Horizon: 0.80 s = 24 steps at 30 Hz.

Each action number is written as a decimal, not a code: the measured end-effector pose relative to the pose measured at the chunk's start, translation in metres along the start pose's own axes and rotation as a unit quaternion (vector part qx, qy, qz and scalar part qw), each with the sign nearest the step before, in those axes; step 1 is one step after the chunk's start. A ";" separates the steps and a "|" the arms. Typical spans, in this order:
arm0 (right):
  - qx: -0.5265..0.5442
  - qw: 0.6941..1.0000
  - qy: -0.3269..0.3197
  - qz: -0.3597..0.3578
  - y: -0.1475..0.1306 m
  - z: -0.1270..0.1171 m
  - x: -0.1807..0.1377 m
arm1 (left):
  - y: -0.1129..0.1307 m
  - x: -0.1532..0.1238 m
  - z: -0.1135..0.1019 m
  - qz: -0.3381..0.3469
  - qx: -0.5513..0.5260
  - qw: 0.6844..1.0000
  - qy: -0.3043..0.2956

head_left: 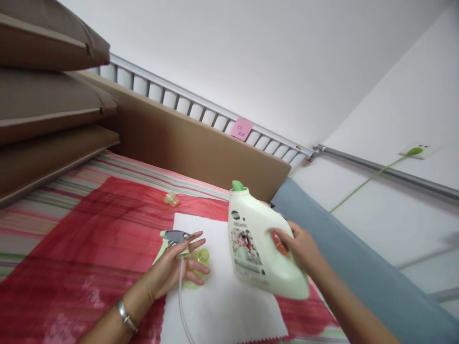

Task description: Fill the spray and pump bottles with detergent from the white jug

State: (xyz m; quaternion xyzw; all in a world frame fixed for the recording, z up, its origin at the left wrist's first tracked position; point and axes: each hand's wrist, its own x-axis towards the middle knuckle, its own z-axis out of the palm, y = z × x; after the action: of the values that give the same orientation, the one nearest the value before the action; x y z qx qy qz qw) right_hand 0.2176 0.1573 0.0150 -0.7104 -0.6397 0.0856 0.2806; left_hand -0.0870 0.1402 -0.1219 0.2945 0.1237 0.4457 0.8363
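Observation:
My right hand [299, 246] is closed around the handle of a pale green detergent jug [256, 243] with a green cap, held above a white cloth [222, 296]. My left hand [172, 267] rests on the cloth with fingers around a spray trigger head [174, 237], whose clear tube [181, 306] trails toward me. Under that hand lies a small yellow-green bottle [201, 260], its open neck pointing right. A small pale cap [171, 198] sits on the bedspread farther back.
The cloth lies on a red and striped bedspread [89, 239]. Brown pillows [43, 91] are stacked at the left. A wooden headboard [201, 148] and white rail with a pink note [241, 128] stand behind. A blue-grey bolster [358, 267] runs along the right wall.

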 end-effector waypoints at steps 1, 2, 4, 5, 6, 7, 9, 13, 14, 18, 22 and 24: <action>-0.028 0.999 -0.027 0.001 0.000 -0.009 -0.006 | 0.000 -0.001 -0.001 0.002 -0.002 1.000 0.001; -0.048 0.997 -0.053 0.002 0.000 -0.017 -0.011 | 0.000 -0.001 -0.001 0.004 -0.004 1.000 0.002; -0.081 0.992 -0.096 -0.004 -0.002 -0.029 -0.021 | 0.000 -0.003 -0.003 0.008 -0.007 1.000 0.002; -0.094 0.989 -0.114 -0.012 -0.004 -0.032 -0.026 | 0.000 -0.003 -0.004 0.008 -0.007 1.000 0.002; -0.104 0.986 -0.130 -0.024 -0.006 -0.035 -0.030 | 0.001 -0.004 -0.004 0.009 -0.007 1.000 0.003; -0.115 0.982 -0.144 -0.039 -0.008 -0.037 -0.034 | 0.001 -0.005 -0.004 0.008 -0.008 1.000 0.004; -0.136 0.974 -0.170 -0.064 -0.012 -0.040 -0.040 | 0.002 -0.007 -0.004 0.005 -0.009 1.000 0.007; -0.183 0.954 -0.218 -0.093 -0.021 -0.042 -0.047 | 0.004 -0.009 -0.003 0.003 -0.008 1.000 0.002; -0.195 0.950 -0.225 -0.097 -0.023 -0.042 -0.048 | 0.004 -0.010 -0.003 0.003 -0.008 1.000 0.000; -0.236 0.934 -0.243 -0.110 -0.032 -0.044 -0.051 | 0.001 -0.008 -0.005 -0.004 -0.016 1.000 -0.011; -0.257 0.926 -0.238 -0.138 -0.041 -0.044 -0.053 | -0.006 -0.005 -0.007 -0.015 -0.041 0.998 -0.033; -0.275 0.922 -0.231 -0.148 -0.045 -0.043 -0.053 | -0.009 -0.003 -0.007 -0.015 -0.054 0.998 -0.038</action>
State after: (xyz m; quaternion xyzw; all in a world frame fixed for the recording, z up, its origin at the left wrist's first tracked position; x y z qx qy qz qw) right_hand 0.1906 0.0955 0.0609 -0.6175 -0.7829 0.0258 -0.0716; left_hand -0.0862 0.1364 -0.1333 0.2641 0.0722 0.4274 0.8616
